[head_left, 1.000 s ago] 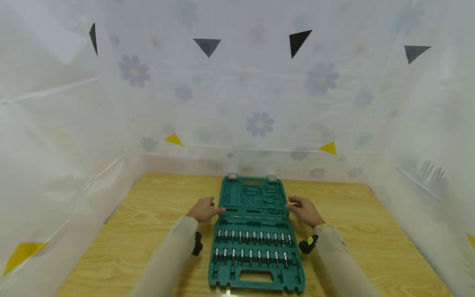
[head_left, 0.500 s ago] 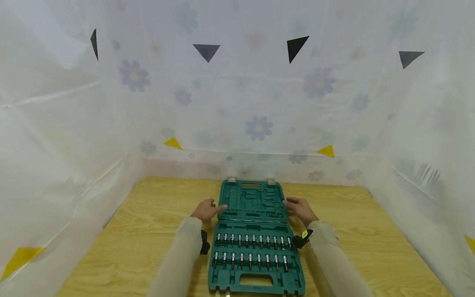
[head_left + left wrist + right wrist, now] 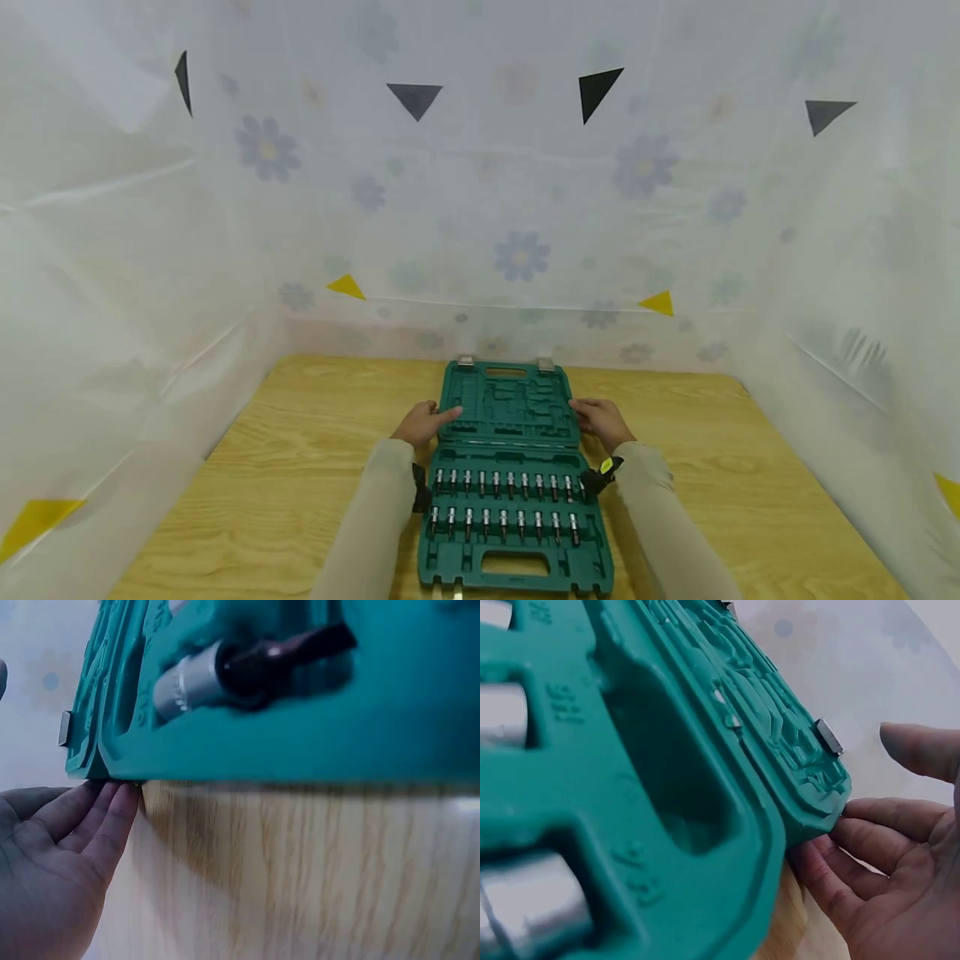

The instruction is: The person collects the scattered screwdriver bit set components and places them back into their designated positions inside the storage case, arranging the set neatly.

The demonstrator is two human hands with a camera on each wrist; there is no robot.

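A green plastic socket-bit case (image 3: 517, 546) lies unfolded on the table, its lid (image 3: 510, 404) flat at the far side. Two rows of silver socket bits (image 3: 496, 483) fill the near half; the lid's moulded recesses hold nothing. My left hand (image 3: 422, 423) is at the lid's left edge, its fingertips tucked under the rim near the hinge, thumb raised over the lid. At the right edge, my right hand (image 3: 602, 421) has its fingertips (image 3: 821, 851) beneath the lid, with the thumb standing apart. The undersides of the case hide some fingertips.
The wood-grain table (image 3: 300, 467) extends to both sides of the case. A white flowered sheet (image 3: 480, 208) hangs behind and at the sides. Metal latches (image 3: 546, 365) sit on the lid's far edge. A black wrist camera (image 3: 602, 477) overlaps the case's right edge.
Both hands have moved inward against the lid's side edges, and their fingers have slipped under it. The case and its bits stay in place.
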